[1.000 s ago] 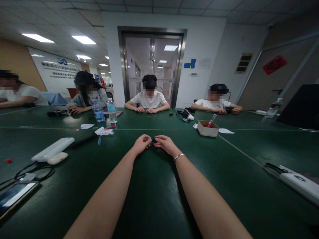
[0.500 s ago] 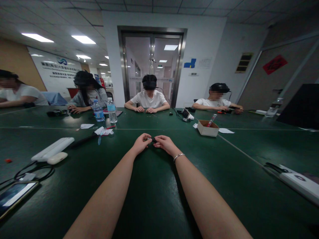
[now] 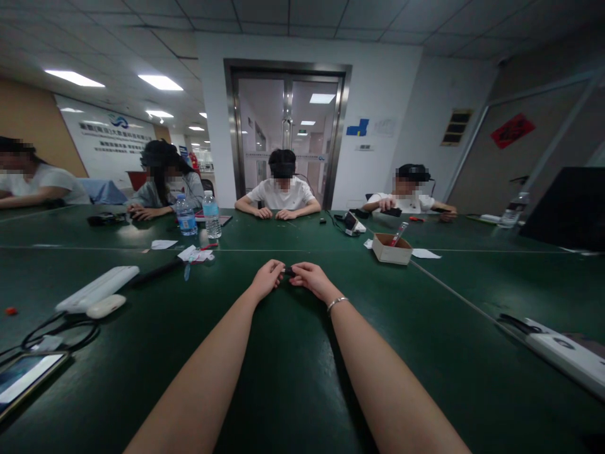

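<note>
Both my hands meet over the green table (image 3: 293, 378), straight ahead of me at arm's length. My left hand (image 3: 267, 279) is closed, its thumb and fingertips pinched at the left end of a small black object (image 3: 288, 271). On the other end, the closed fingertips of my right hand (image 3: 312, 280) grip the same object; a metal bracelet circles that wrist. A short dark stretch shows between the two hands, with a lighter bit by the left fingertips. Its exact kind is too small to make out, and the fingers cover most of it.
Right of my hands stands a small open box (image 3: 392, 250) with a tube-like item in it. Water bottles (image 3: 211, 215), paper scraps (image 3: 196, 254), a white device (image 3: 99, 289) and a phone (image 3: 31, 381) lie leftward. A power strip (image 3: 562, 350) is far right. Several people sit opposite.
The camera view has tilted slightly upward. My hands stay together, with a little more of the black object showing between them. The person at the right has raised a hand holding a dark item.
</note>
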`<state>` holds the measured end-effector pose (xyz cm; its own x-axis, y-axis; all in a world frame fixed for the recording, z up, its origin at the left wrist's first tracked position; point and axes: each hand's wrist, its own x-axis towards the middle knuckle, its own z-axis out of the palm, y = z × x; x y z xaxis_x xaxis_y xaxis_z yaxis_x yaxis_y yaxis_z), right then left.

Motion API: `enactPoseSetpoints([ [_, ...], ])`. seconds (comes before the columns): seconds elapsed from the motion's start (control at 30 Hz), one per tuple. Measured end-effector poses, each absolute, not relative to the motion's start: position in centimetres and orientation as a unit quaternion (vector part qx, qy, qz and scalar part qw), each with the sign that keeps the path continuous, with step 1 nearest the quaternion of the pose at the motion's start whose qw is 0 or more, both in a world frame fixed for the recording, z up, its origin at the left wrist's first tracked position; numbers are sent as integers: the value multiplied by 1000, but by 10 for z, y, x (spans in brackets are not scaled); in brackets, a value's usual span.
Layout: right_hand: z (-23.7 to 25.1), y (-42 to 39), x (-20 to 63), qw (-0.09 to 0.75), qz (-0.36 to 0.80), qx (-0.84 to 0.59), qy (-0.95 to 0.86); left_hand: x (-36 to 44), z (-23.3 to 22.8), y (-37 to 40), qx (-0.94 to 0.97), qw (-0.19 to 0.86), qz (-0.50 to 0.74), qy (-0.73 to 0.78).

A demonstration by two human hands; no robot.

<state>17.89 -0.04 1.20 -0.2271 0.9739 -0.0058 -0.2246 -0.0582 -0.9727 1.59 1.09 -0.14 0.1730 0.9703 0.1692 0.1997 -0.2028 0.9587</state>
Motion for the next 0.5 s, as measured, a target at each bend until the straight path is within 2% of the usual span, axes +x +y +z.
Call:
enactPoseSetpoints([
  [0.5, 13, -1, 179, 488, 615, -383, -486, 14, -2, 13, 636, 429, 437, 470],
])
